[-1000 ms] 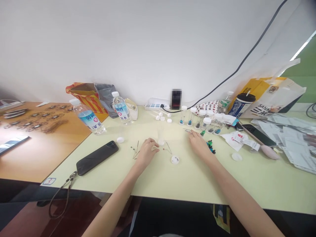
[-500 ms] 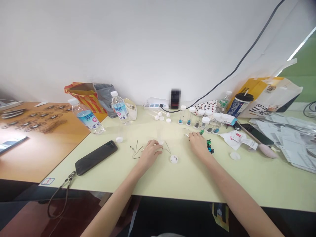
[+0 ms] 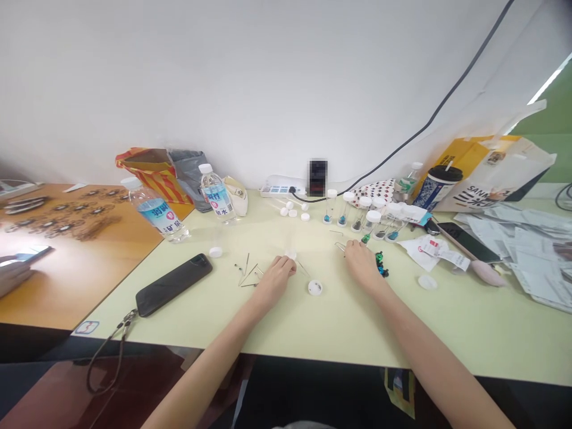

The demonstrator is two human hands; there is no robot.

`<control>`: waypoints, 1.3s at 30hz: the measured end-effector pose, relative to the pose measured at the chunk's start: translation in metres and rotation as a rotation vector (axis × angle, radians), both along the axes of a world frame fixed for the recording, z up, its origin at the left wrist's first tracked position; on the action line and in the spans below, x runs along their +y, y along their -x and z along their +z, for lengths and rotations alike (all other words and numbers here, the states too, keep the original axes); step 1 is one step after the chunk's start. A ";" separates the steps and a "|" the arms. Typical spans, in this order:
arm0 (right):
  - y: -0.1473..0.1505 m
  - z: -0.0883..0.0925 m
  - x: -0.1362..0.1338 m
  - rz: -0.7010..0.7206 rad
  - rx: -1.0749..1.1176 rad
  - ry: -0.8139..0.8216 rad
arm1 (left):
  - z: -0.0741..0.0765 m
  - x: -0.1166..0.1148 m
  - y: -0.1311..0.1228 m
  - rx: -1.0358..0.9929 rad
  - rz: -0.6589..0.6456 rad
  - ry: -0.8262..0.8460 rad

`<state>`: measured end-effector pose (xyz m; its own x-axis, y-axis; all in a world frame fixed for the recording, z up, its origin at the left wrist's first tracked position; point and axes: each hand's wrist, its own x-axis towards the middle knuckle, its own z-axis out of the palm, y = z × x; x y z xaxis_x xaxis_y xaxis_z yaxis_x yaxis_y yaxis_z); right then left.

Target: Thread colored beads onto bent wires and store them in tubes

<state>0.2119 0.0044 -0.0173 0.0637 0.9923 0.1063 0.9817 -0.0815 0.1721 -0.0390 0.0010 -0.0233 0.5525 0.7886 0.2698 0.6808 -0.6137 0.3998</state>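
My left hand point(image 3: 277, 279) rests on the table with its fingers curled together and their tips hidden. A clear tube with a white cap point(image 3: 291, 255) stands or lies just beyond it. Thin metal rods point(image 3: 245, 273), some bent, lie left of this hand, and another rod point(image 3: 303, 268) is at its right. A round white cap point(image 3: 315, 288) holds tiny dark pieces. My right hand point(image 3: 364, 265) is closed at the end of a thin bent metal piece point(image 3: 340, 246). Green and blue small parts point(image 3: 381, 265) are piled beside its wrist.
Several capped clear tubes point(image 3: 342, 208) stand behind my right hand, and white caps point(image 3: 292, 213) lie near a power strip point(image 3: 279, 190). Two water bottles point(image 3: 163, 215) and a black phone point(image 3: 174, 285) are leftward. Another person's hand point(image 3: 15, 277) is at far left.
My left hand has shifted slightly rightward, its fingers more curled. My right hand has moved slightly right and down. Another person's hand has appeared at the far left.
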 end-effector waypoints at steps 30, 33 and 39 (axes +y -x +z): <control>-0.058 0.043 -0.020 0.044 0.319 0.184 | 0.013 -0.017 0.081 -0.070 0.468 -0.225; -0.046 0.039 -0.024 0.063 0.277 0.180 | 0.008 -0.023 0.086 0.007 0.454 -0.189; -0.013 0.029 -0.025 0.214 0.280 0.173 | 0.008 -0.014 0.078 0.144 0.451 -0.177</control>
<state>0.2250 -0.0208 0.0115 -0.1441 0.9880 -0.0557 0.9842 0.1372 -0.1115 -0.1169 -0.0126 -0.0155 0.2090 0.9065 0.3668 0.9344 -0.2958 0.1985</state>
